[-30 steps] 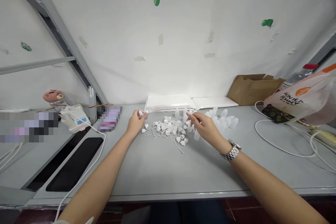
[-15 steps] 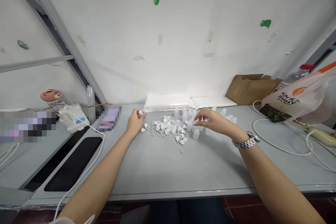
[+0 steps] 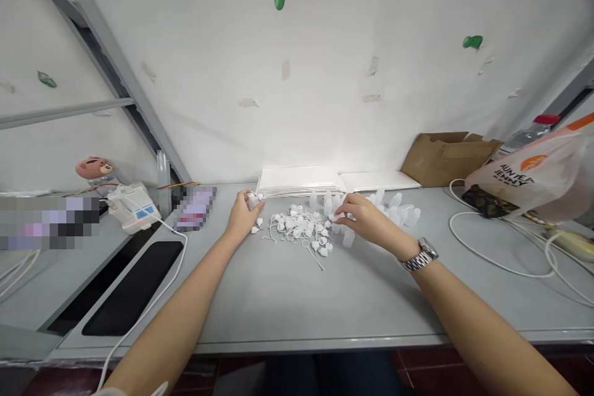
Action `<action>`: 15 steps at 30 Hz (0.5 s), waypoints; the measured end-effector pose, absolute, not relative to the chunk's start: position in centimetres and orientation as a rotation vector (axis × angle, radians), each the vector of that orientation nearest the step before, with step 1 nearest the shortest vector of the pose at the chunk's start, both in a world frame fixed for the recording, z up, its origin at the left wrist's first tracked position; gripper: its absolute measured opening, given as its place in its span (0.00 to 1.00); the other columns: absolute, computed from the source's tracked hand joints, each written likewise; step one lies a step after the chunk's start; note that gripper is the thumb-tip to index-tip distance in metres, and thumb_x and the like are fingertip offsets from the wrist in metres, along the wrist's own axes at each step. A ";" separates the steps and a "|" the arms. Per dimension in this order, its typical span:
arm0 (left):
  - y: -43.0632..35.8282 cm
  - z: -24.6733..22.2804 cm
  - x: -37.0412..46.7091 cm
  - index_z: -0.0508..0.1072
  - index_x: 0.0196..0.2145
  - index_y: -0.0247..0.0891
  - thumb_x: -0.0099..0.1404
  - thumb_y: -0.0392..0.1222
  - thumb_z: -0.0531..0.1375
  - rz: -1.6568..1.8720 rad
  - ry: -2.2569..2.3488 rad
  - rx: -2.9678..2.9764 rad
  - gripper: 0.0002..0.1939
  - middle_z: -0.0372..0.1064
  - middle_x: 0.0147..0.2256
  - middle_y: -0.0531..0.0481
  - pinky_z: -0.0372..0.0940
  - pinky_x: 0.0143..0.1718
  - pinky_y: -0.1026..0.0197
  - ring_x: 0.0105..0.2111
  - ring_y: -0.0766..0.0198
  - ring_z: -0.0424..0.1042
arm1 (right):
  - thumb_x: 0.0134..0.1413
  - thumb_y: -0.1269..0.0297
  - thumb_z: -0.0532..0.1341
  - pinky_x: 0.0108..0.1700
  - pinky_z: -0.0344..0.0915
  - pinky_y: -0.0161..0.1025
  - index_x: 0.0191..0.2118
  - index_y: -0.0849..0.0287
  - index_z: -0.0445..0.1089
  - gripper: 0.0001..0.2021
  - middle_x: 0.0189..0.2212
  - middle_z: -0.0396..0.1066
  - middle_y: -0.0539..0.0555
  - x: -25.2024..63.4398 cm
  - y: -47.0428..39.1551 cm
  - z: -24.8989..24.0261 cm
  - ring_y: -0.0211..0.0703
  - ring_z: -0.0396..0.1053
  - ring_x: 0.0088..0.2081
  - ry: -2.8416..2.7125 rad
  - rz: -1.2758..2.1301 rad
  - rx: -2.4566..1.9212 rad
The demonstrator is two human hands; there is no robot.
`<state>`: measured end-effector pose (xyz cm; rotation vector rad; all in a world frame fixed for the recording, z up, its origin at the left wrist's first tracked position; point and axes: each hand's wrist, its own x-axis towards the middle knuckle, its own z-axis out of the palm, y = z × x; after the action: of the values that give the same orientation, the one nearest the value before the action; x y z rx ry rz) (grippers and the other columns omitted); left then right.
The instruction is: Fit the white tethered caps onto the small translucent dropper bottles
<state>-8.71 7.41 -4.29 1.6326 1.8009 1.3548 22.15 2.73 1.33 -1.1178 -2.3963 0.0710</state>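
At the left of the pile, my left hand (image 3: 242,215) is closed around a small translucent plastic bottle (image 3: 253,200), partly hidden by the fingers. My right hand (image 3: 361,218) is among a group of similar bottles (image 3: 349,237), its thumb and fingers pinched on one of them; the fingers cover much of that bottle. Between the hands lies a loose heap of small white plastic caps (image 3: 294,223) with thin strips and rings. A few pointed caps (image 3: 255,229) rest just beside my left hand.
Behind the heap, stacked white sheets (image 3: 299,180) lie against the wall. A cardboard box (image 3: 448,158), a plastic bag (image 3: 533,173) and a looped white cable (image 3: 492,269) occupy the right. On the left are a black phone-like slab (image 3: 134,288) and a white power adapter (image 3: 134,207).
My right hand has shifted left among the bottles and its fingers have closed together. The small bottle in my left hand now shows more clearly, and that hand has turned slightly.
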 end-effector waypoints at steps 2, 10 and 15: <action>7.4 -4.3 -8.7 0.58 0.47 0.39 0.49 0.46 0.62 1.353 1.807 1.615 0.28 0.64 0.45 0.41 0.59 0.48 0.51 0.48 0.54 0.65 | 0.52 0.68 0.59 0.38 0.62 0.44 0.32 0.60 0.71 0.03 0.30 0.64 0.56 22.1 2.7 1.3 0.47 0.61 0.36 -2.395 0.062 -1.123; 6.3 -2.6 -8.4 0.55 0.52 0.37 0.48 0.48 0.63 1.349 1.877 1.665 0.36 0.62 0.47 0.39 0.55 0.51 0.48 0.52 0.52 0.60 | 0.53 0.64 0.58 0.36 0.62 0.42 0.33 0.57 0.70 0.05 0.31 0.63 0.55 22.6 2.4 2.4 0.45 0.61 0.35 -2.281 0.104 -1.095; 1.4 2.2 -5.4 0.56 0.55 0.45 0.48 0.48 0.64 1.598 1.704 2.001 0.38 0.51 0.58 0.45 0.42 0.59 0.49 0.59 0.52 0.47 | 0.56 0.63 0.56 0.34 0.62 0.40 0.35 0.57 0.69 0.06 0.30 0.64 0.53 21.9 1.4 3.5 0.41 0.62 0.31 -2.123 0.216 -1.025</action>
<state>-5.41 1.41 2.15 2.0010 1.7039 1.5977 21.95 1.40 3.53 -1.0250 -2.1227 0.2164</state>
